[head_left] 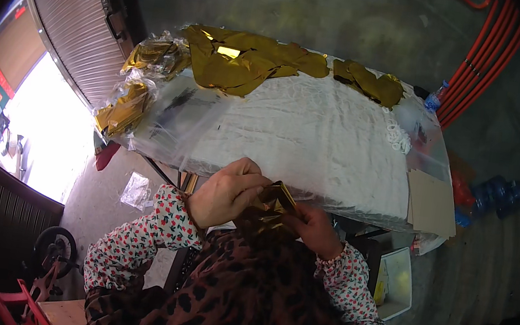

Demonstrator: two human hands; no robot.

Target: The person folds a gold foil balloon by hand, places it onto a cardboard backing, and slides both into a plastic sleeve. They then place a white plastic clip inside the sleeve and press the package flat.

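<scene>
Close to my body, just off the near edge of the table, a folded piece of shiny gold foil is held between both hands. The fingers of my left hand are pinched together at its left upper edge. My right hand grips the right side, thumb laid against the foil. Flat gold foil pieces lie overlapping along the table's far edge, with a separate gold foil piece to their right. Clear plastic bags of gold foil sit at the table's left end.
White sheeting covers the table. On its right side are a bundle of white cord, a cardboard sheet and a small bottle. Large blue bottles and a white bin stand to the right; red pipes run behind.
</scene>
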